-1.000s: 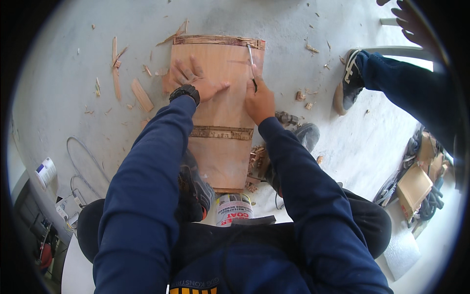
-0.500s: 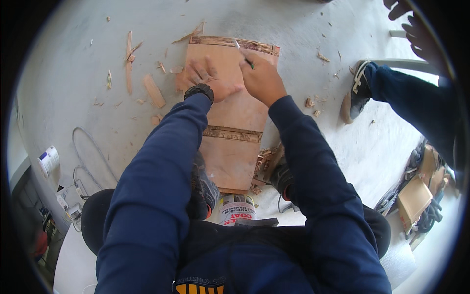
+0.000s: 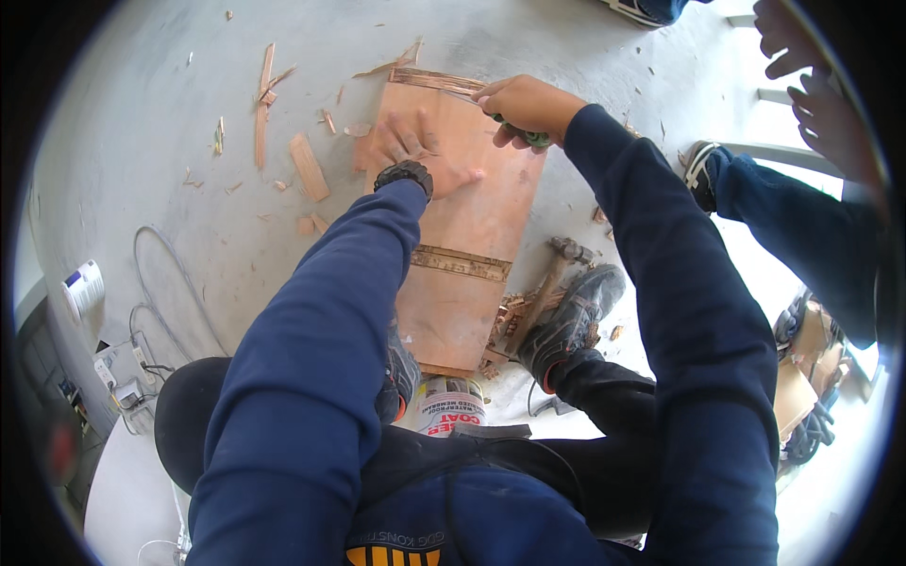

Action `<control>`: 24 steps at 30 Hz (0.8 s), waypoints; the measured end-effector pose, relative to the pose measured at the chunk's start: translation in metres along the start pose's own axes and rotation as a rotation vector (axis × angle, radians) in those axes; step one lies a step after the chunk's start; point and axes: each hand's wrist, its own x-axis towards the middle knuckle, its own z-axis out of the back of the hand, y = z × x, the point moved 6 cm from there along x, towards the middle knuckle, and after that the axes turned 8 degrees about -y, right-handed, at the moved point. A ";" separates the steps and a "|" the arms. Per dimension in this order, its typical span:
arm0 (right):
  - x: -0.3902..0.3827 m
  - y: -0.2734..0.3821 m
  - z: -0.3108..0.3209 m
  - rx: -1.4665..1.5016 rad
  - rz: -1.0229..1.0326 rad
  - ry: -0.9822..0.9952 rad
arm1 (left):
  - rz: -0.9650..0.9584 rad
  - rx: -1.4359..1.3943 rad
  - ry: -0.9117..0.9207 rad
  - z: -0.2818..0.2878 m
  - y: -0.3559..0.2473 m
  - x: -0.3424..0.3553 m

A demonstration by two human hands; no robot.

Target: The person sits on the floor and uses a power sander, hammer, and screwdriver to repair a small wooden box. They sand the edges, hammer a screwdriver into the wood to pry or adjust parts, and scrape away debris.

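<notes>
White tub: far left on the floor, well apart from both hands, so it isn't in anyone's way.
Wood scraps: loose on the floor left of the board, some close beside it.
Left hand: flat on the board, fingers spread, pinching nothing. From my end I read that as weight to steady it.
Board: lying between the person's feet, far end up under both hands. Rough bands cross it at the far edge and lower down.
Bucket: just past the board's near end; maybe a prop, but I can't tell if they touch.
Right hand: wrapped round a green-handled tool, thin metal pointing left along the far band. Probably held low for a shallow angle. I can't see the tip clearly.
Hammer: between board and right shoe, probably parked there for easy reach.
Co-worker's hand: upper right, clear of the board.
</notes>
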 end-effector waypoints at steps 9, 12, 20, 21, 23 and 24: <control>0.015 0.016 0.009 -0.124 -0.125 0.015 | -0.013 -0.020 -0.013 0.002 0.001 -0.001; 0.014 0.026 0.009 -0.123 -0.194 -0.009 | -0.014 -0.039 -0.021 0.001 0.001 -0.001; 0.045 0.030 -0.007 -0.123 -0.256 -0.021 | -0.034 -0.052 -0.107 -0.005 0.002 0.002; 0.047 0.024 -0.022 -0.134 -0.159 0.010 | -0.044 -0.064 -0.134 -0.007 0.003 0.003; 0.045 0.011 -0.044 -0.230 0.030 -0.026 | -0.075 -0.073 -0.174 -0.011 0.005 0.004; 0.037 -0.004 -0.059 -0.278 0.049 -0.094 | -0.090 -0.067 -0.217 -0.012 0.006 0.006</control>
